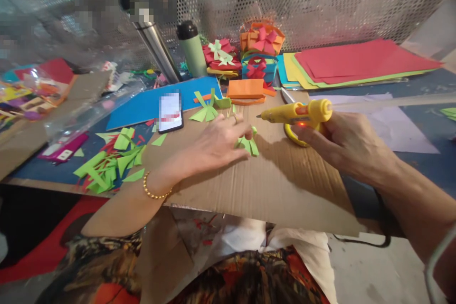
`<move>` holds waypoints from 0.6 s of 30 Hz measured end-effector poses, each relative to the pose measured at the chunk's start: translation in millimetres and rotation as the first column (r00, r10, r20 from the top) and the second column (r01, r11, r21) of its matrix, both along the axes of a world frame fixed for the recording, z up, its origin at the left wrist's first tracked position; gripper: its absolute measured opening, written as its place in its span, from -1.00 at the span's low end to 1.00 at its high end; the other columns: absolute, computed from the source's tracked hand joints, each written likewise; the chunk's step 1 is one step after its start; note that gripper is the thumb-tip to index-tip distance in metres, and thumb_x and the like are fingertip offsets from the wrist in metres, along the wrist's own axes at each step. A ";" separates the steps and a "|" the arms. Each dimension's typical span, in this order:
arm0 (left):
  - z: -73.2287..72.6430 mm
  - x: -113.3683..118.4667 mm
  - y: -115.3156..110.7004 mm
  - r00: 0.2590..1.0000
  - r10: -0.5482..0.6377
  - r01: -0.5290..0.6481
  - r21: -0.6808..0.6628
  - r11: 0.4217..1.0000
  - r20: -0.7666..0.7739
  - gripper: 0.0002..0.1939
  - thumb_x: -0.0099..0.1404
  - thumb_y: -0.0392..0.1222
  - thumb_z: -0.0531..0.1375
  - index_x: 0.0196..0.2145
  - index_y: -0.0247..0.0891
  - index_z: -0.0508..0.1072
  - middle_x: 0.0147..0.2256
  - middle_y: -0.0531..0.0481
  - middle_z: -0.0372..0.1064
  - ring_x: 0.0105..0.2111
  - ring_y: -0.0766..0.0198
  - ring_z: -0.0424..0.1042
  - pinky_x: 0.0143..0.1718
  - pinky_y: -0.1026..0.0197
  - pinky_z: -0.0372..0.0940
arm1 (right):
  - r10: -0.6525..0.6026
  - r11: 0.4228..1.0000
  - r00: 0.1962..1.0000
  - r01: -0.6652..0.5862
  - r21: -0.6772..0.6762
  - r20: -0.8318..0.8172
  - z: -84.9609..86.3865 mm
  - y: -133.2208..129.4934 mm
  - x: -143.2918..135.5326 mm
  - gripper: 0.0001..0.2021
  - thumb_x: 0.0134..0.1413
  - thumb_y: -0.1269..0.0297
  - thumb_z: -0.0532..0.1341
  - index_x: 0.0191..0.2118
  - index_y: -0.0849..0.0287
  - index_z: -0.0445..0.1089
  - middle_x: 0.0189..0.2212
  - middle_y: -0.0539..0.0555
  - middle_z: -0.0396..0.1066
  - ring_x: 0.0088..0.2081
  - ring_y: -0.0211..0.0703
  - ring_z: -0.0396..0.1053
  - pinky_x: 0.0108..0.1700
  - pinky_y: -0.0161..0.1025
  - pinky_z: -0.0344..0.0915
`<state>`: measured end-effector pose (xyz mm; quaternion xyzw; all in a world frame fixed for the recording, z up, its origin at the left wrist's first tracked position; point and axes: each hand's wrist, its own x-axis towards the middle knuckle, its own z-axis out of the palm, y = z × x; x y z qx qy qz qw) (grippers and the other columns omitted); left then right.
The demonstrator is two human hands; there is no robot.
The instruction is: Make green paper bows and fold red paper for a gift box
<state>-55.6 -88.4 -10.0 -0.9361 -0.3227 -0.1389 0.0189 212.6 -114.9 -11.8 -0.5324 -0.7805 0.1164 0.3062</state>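
Note:
My right hand (351,140) is wrapped round the handle of a yellow glue gun (285,113), held above the cardboard. Its nozzle points left, and a small red light glows near the grip. My left hand (221,140) rests low over the cardboard with its fingers bent and apart. Just beyond its thumb and index finger lies a light green paper bow (248,145), partly hidden by the fingers. Another green paper bow (206,107) lies behind that hand. Yellow-handled scissors (294,137) lie partly under the glue gun.
Green paper scraps (114,164) are heaped at left, near a phone (170,111). A folded orange paper piece (245,89), small paper baskets (261,40) and two bottles (193,50) stand behind. Coloured sheets (363,61) are stacked at back right. Brown cardboard (278,185) covers the table's front.

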 end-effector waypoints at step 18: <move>-21.2 2.9 13.3 0.957 0.130 -0.079 -0.198 0.977 0.261 -0.82 0.32 -0.41 0.22 -0.18 -0.20 0.54 -0.26 0.04 0.48 -0.27 0.25 0.43 -0.18 0.16 0.30 | -0.006 1.000 1.000 0.006 0.005 0.003 4.3 -1.9 -1.4 -0.40 0.28 -0.39 -0.03 -0.55 -0.01 0.00 -0.68 -0.01 0.11 -0.63 -0.22 0.04 -0.51 -0.14 -0.03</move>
